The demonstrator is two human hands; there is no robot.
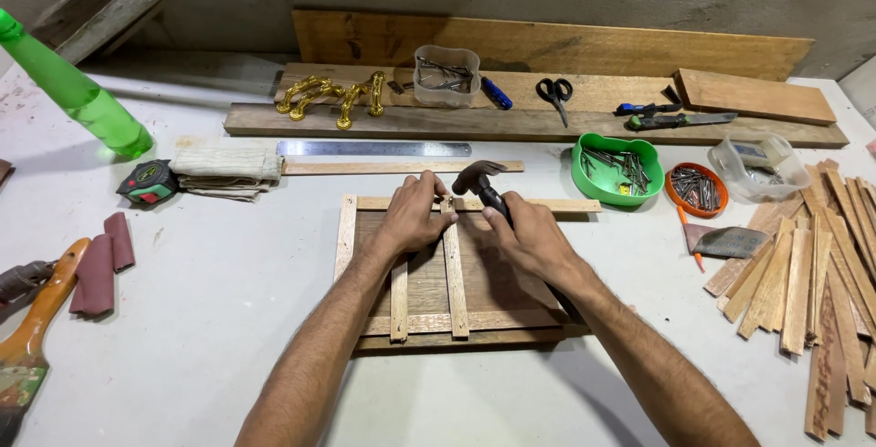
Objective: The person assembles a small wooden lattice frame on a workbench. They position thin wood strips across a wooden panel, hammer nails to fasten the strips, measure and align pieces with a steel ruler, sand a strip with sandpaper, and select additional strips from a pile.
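A wooden frame of thin slats (454, 292) lies on a dark board in the middle of the white table. My left hand (412, 214) presses on the frame's top edge, fingertips pinched at the joint of the top slat and a vertical slat; any nail there is too small to see. My right hand (532, 239) grips the black handle of a claw hammer (478, 180), whose head hangs just above that same joint, right beside my left fingertips.
Green bowl (618, 170) and orange dish (696, 189) of nails sit right of the frame. Loose slats (812, 269) pile at far right. Steel ruler (374, 148), tape measure (146, 181), scissors (554, 93), brass handles (334, 96) and planks lie behind. A green bottle (78, 91) and brush (36, 328) are at left.
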